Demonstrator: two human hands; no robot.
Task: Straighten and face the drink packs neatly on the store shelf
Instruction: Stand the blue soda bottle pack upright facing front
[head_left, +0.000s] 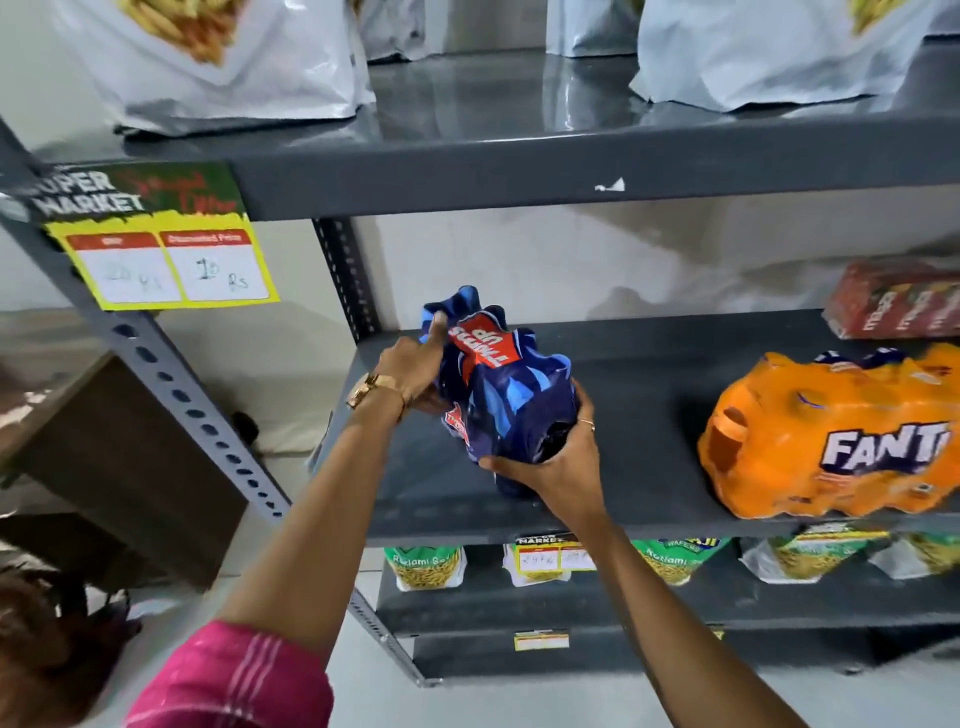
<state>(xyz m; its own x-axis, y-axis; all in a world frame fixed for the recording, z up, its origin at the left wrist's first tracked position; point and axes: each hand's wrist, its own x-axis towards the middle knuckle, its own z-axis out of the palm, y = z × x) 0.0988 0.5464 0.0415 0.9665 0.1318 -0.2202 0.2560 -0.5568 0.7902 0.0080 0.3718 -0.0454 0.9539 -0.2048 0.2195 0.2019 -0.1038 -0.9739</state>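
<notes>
A dark blue shrink-wrapped drink pack (506, 395) with a red label lies tilted near the left end of the grey middle shelf (639, 395). My left hand (413, 371) grips its far left side, thumb up on the wrap. My right hand (556, 457) holds its near end from below, at the shelf's front edge. An orange Fanta pack (831, 436) sits further right on the same shelf, its logo facing me. A red drink pack (893, 301) lies behind it at the far right.
White snack bags (234, 62) stand on the upper shelf. Green snack packets (426, 566) and price tags fill the shelf below. A yellow price sign (166, 265) hangs on the left upright. A brown wooden counter (104, 441) stands to the left.
</notes>
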